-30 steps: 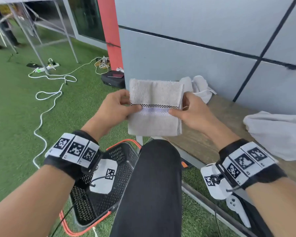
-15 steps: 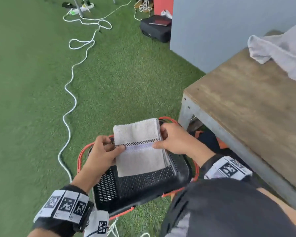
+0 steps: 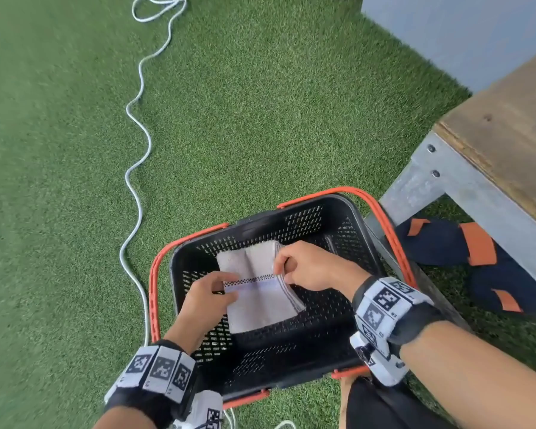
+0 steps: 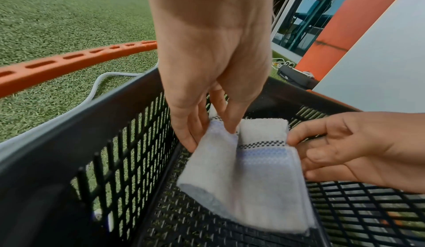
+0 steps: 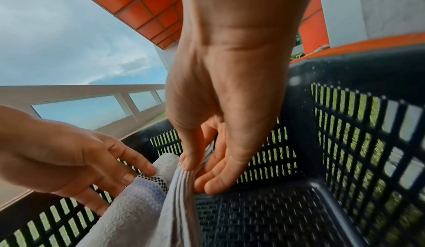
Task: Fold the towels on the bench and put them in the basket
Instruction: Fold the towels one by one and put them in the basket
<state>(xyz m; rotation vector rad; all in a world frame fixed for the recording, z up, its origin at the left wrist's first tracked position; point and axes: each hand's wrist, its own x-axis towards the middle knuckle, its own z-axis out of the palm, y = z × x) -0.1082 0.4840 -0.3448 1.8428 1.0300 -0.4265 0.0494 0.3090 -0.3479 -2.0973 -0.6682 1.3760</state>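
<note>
A folded beige terry towel with a checkered band [image 3: 262, 292] sits inside a black perforated plastic basket with orange handles [image 3: 328, 342] at lower centre of the head view, held at both sides. The left hand [image 3: 206, 297] pinches its left edge between thumb and fingers; the right hand [image 3: 310, 267] pinches the stacked right edge. The basket stands on green artificial turf [image 3: 245, 119]. A white cable [image 3: 136, 156] snakes up the left; a wood-topped metal-framed bench [image 3: 505, 140] fills the right edge, below a grey wall [image 3: 464, 29].

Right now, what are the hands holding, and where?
A folded towel: left hand pinches its left edge, right hand its right edge, inside the basket.
</note>
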